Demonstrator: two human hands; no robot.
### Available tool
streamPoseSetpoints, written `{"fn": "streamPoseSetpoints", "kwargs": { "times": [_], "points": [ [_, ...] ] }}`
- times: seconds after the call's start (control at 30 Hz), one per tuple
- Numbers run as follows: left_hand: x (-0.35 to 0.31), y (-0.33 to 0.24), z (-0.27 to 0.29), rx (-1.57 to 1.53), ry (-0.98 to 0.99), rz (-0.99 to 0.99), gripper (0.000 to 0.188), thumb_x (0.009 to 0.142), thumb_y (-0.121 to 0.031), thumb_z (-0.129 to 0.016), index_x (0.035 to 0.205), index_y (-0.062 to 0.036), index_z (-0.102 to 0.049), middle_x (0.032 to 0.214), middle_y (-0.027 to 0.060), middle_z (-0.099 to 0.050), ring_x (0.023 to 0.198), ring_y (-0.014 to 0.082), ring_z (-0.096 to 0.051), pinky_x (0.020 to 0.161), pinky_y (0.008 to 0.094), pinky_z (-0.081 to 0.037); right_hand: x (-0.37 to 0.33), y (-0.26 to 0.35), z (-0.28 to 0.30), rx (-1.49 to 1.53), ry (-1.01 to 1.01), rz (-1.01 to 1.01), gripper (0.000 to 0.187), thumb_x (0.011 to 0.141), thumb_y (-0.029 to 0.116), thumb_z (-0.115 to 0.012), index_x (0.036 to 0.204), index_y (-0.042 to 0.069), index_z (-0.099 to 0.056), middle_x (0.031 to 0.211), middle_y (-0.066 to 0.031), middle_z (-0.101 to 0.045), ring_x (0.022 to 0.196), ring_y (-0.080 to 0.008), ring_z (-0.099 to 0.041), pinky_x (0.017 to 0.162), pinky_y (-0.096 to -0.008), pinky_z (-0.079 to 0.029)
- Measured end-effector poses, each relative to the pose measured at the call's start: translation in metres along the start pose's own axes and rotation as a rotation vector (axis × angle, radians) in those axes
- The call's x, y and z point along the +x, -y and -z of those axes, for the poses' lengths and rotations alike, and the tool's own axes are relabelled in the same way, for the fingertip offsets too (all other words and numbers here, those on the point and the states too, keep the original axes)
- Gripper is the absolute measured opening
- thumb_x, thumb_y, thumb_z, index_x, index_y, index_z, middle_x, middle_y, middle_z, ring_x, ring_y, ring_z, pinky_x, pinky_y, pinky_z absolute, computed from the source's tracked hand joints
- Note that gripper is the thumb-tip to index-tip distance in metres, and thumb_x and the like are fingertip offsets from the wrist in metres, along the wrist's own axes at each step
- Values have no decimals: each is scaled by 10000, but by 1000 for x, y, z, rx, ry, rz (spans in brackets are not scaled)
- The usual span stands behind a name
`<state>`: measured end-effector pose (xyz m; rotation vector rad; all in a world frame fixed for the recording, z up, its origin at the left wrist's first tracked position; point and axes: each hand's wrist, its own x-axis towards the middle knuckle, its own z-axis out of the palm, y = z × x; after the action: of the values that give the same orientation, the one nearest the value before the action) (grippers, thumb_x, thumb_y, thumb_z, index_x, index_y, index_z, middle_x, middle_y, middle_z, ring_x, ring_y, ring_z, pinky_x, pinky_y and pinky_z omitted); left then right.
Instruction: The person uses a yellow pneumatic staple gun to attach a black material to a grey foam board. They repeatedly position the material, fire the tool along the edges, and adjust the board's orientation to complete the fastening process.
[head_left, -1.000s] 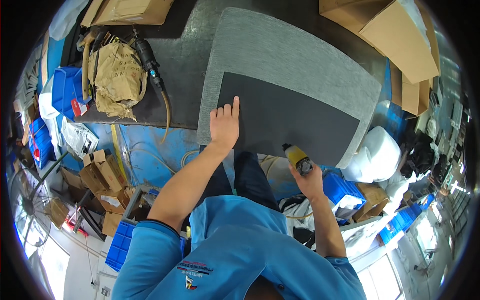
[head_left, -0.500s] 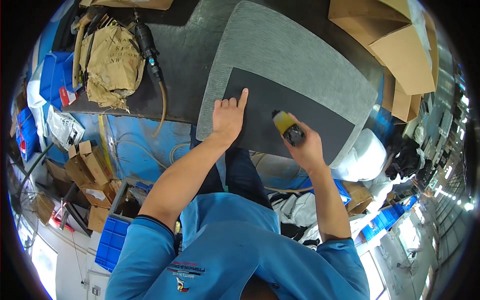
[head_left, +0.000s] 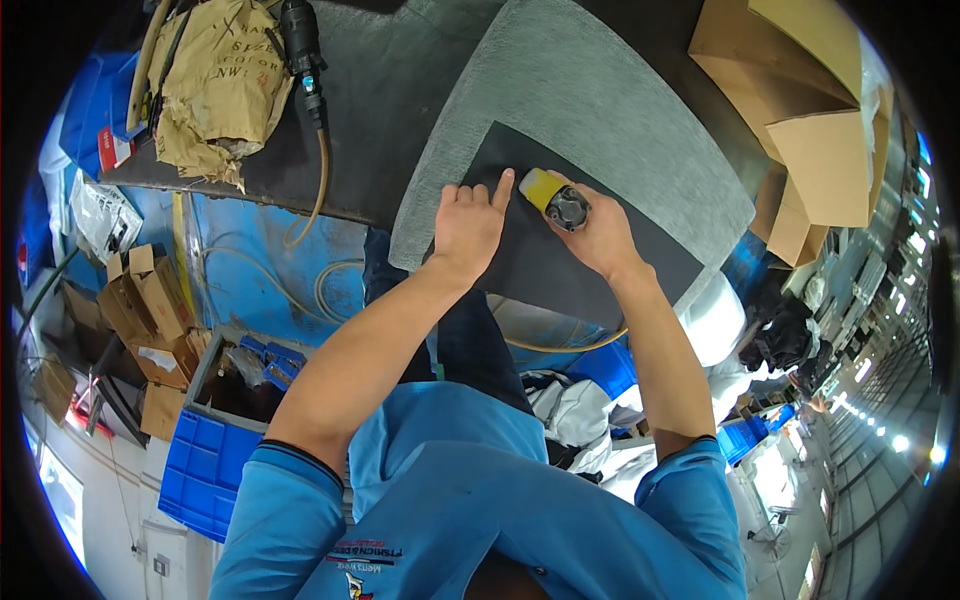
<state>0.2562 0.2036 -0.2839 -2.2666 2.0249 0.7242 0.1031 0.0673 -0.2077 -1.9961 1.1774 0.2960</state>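
Note:
A black sheet [head_left: 600, 262] lies over part of a large grey fabric-covered panel [head_left: 600, 90] with a curved edge. On the sheet's left part rests my left hand [head_left: 470, 230], its index finger stretched forward and its other fingers bent. Nothing is held in it. My right hand [head_left: 605, 235] is closed around what looks like a staple gun [head_left: 553, 198], yellow with a dark round cap. The tool is over the sheet, its yellow end close to my left index fingertip. Its grip is hidden by my fingers, and I cannot tell if its nose touches the sheet.
On the dark worktable [head_left: 380, 90] lie a brown paper bag [head_left: 225, 85] and a black tool [head_left: 300, 50] with a hose. Open cardboard boxes [head_left: 825, 160] stand at the far right. A blue crate [head_left: 205, 465] is at the lower left. A yellow hose [head_left: 565, 347] hangs below the panel.
My right hand has brought the staple gun left and forward, close to my left index finger. The black sheet's far left corner has shifted slightly right and forward. The whole view has shifted too.

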Motion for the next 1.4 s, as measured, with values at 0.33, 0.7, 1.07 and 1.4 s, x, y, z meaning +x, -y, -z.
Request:
{"fn": "streamPoseSetpoints", "kwargs": {
  "times": [0.33, 0.7, 1.07, 1.4],
  "points": [
    [2, 2, 3, -49, 21, 12, 680, 935, -70, -570, 1604, -141, -472, 926, 41, -665, 922, 219, -666, 915, 380, -436, 0, 11, 4, -20, 50, -7, 629, 829, 125, -776, 1443, 188, -652, 1133, -139, -736, 1039, -408, -695, 894, -455, -562],
    [1, 4, 5, -40, -9, 5, 668, 939, -84, -576, 1599, -138, -481, 908, 36, -662, 885, 209, -664, 897, 375, -430, 0, 14, -1, -58, -7, 16, 581, 851, 133, -722, 1427, 177, -667, 1105, -131, -737, 1004, -401, -702, 872, -454, -564],
    [-2, -5, 4, 97, 17, 8, 623, 946, -146, -600, 1562, -124, -506, 943, 31, -649, 924, 212, -649, 900, 388, -430, 3, 18, 7, 29, 11, 4, 603, 826, 159, -797, 1415, 150, -667, 1125, -138, -745, 1021, -398, -706, 879, -448, -571],
    [0, -5, 6, 112, 67, -7, 223, 959, -176, -598, 1169, -141, -665, 999, 44, -656, 981, 229, -647, 913, 391, -430, 9, 30, -6, -68, 23, 2, 603, 828, 164, -791, 1417, 152, -666, 1147, -135, -748, 1033, -386, -710, 873, -446, -576]
  ]
}}
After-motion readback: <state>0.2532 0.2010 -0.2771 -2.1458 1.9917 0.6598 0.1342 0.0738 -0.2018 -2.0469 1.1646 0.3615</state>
